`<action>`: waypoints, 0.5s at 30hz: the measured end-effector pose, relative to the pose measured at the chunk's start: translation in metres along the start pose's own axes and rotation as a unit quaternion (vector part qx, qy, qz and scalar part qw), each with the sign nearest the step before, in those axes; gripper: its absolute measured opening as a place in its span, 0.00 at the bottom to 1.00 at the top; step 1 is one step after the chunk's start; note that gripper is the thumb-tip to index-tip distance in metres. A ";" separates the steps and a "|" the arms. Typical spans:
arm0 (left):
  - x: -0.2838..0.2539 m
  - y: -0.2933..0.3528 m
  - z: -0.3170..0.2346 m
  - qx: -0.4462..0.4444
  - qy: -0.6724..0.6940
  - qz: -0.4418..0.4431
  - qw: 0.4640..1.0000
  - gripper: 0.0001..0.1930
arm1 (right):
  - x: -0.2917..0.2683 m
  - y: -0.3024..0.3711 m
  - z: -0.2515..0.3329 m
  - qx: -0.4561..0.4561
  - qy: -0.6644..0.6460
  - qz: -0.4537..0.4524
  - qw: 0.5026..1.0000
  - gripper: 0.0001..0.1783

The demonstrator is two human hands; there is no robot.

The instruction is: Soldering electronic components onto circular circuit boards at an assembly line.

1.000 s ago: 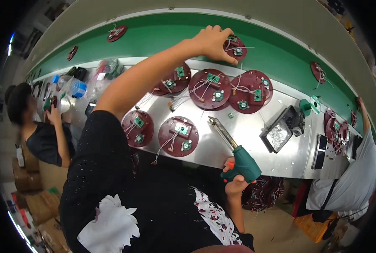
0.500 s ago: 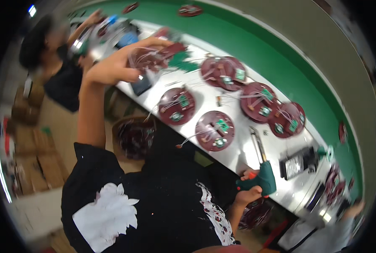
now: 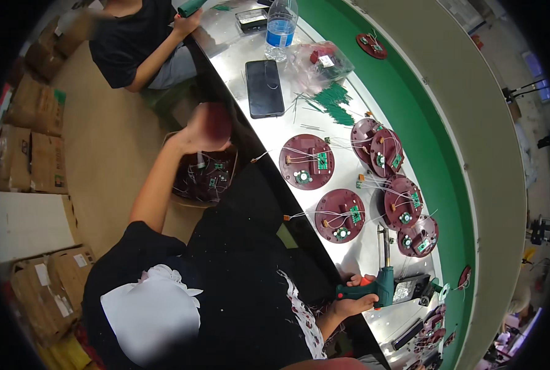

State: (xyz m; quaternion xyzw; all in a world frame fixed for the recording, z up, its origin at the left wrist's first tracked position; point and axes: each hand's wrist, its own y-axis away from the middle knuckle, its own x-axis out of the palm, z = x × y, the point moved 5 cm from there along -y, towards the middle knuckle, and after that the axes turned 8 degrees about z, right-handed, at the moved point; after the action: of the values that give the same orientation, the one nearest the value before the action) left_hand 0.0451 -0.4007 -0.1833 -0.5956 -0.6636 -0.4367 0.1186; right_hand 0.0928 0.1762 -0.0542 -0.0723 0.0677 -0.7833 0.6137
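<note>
My left hand (image 3: 192, 137) is stretched out past the table's near edge. It is closed on a round maroon disc (image 3: 215, 125), blurred by motion, above a box (image 3: 185, 200) of similar discs and wires. My right hand (image 3: 354, 305) grips a green soldering gun (image 3: 384, 287) at the table's near edge, its metal tip pointing away from me. Closest to the gun on the tabletop lies a maroon disc (image 3: 328, 208) with small green circuit boards and white wires. Another such disc (image 3: 295, 161) lies beyond it to the left.
Several wired discs (image 3: 397, 192) overlap along the green back panel (image 3: 432, 132). A phone (image 3: 264, 89), a water bottle (image 3: 280, 34), a plastic bag (image 3: 306, 65) and green strips (image 3: 333, 102) occupy the table's far end. A co-worker (image 3: 136, 46) sits there holding a green tool.
My left hand has carried the maroon disc off the table and down over the box. The view has turned left. My right hand still holds the soldering gun.
</note>
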 end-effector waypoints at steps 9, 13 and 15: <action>-0.064 -0.108 0.080 0.092 -0.547 -0.142 0.820 0.22 | 0.005 -0.001 -0.004 -0.006 0.008 -0.051 0.999 0.44; 0.111 -0.044 0.079 -0.052 -0.541 0.158 0.824 0.20 | -0.003 0.006 -0.003 -0.005 0.034 -0.095 0.995 0.43; 0.171 -0.004 0.069 -0.036 -0.291 0.212 0.932 0.20 | 0.000 0.002 -0.002 -0.002 0.030 -0.080 0.996 0.43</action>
State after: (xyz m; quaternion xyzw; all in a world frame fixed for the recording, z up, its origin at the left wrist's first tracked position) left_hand 0.0219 -0.2326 -0.1098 -0.8274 -0.5111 -0.2326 -0.0112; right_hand 0.0947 0.1755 -0.0562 -0.0554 0.0816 -0.8318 0.5463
